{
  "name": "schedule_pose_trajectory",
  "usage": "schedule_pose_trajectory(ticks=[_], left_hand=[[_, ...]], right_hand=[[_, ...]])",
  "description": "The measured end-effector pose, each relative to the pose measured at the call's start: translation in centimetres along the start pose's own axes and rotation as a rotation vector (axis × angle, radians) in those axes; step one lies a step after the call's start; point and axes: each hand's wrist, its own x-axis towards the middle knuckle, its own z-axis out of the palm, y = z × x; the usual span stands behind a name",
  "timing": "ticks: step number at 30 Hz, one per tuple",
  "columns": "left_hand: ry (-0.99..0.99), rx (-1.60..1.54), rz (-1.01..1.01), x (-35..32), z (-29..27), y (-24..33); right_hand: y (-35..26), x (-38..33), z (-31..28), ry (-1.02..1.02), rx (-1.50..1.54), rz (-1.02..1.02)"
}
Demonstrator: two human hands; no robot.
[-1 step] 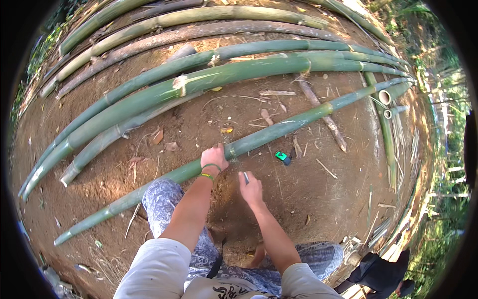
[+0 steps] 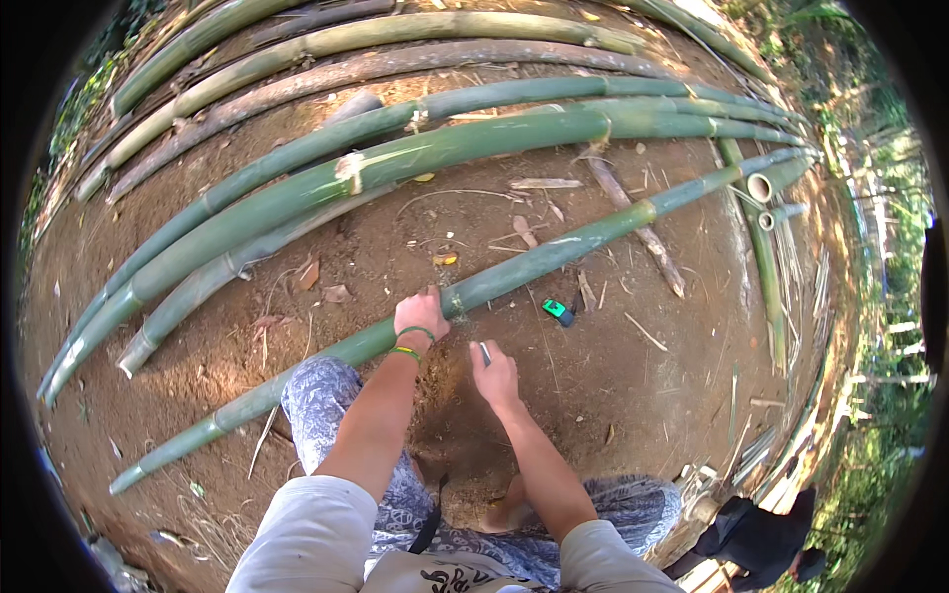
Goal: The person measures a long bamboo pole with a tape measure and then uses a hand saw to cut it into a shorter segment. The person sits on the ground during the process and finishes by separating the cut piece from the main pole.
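Observation:
A long green bamboo pole lies slantwise across the ground in front of me. My left hand is closed on it beside a joint, with the fingers partly hidden behind the wrist and the pole. My left knee, in blue and white patterned cloth, overlaps the pole farther left. On the near side of the pole, apart from it, my right hand is closed around a narrow grey object. Only a short piece of that object shows, so its kind is unclear. Pale dust speckles the pole and soil by my left hand.
A small bright green and dark object lies on the soil right of my hands. Thicker green bamboo poles lie beyond. Cut bamboo ends and a stick are to the right. A person in dark clothes is at lower right.
The view has shifted very slightly. Both hands keep the same grip and place relative to the bamboo pole.

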Motion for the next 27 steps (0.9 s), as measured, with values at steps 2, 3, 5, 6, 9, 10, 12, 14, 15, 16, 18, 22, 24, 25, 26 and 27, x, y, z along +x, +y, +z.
schedule_pose_trajectory(ticks=[2, 3, 5, 6, 9, 10, 12, 14, 15, 16, 18, 22, 24, 25, 26, 27], left_hand=[[-0.029, 0.014, -0.008, -0.2, -0.4, 0.6], [-0.044, 0.021, -0.014, -0.4, -0.6, 1.0], [0.011, 0.035, -0.004, -0.4, -0.3, 0.7], [0.030, 0.038, 0.000, -0.4, 0.0, 0.5], [0.055, 0.046, 0.002, -0.2, 0.0, 0.5], [0.051, 0.048, -0.003, -0.2, 0.0, 0.4], [0.063, 0.041, -0.003, -0.4, 0.2, 0.1], [0.327, 0.059, 0.011, -1.7, 1.5, -0.6], [0.460, 0.071, 0.016, -2.3, 2.1, -0.8], [0.421, 0.073, -0.001, -2.6, 2.1, -1.1], [0.342, 0.072, -0.033, -3.0, 1.9, -1.6], [0.073, 0.016, -0.081, -2.2, -0.2, -1.3], [0.061, 0.033, -0.074, -2.0, 0.3, -1.5], [0.060, 0.043, -0.067, -1.7, 0.2, -1.4], [0.010, 0.050, -0.067, -1.6, 0.1, -1.5], [0.007, 0.049, -0.070, -1.8, 0.1, -1.5]], right_hand=[[0.5, -0.1, 0.1, -0.019, -0.004, 0.030], [0.9, -0.2, 0.1, -0.031, -0.006, 0.044], [0.8, -0.2, 0.1, -0.042, 0.012, 0.047], [0.7, -0.2, 0.2, -0.046, 0.023, 0.048], [0.5, 0.3, -0.1, -0.053, 0.019, 0.046], [0.6, 0.2, 0.0, -0.064, 0.015, 0.045], [0.7, 0.2, 0.1, -0.062, 0.009, 0.038], [0.7, 0.2, 0.2, -0.061, -0.001, 0.033], [0.7, 0.2, 0.1, -0.056, -0.008, 0.029], [0.3, 0.3, 0.1, -0.054, -0.015, 0.024], [-0.4, 0.0, -0.3, -0.082, -0.002, 0.052], [-0.4, 0.0, -0.3, -0.068, -0.012, 0.010], [-0.6, -0.1, -0.6, -0.081, 0.010, 0.032], [-0.8, 0.1, -0.9, -0.081, 0.022, 0.040], [-0.8, -0.1, -1.4, -0.093, 0.016, 0.031], [-0.7, -0.6, -2.1, -0.104, 0.010, 0.022]])
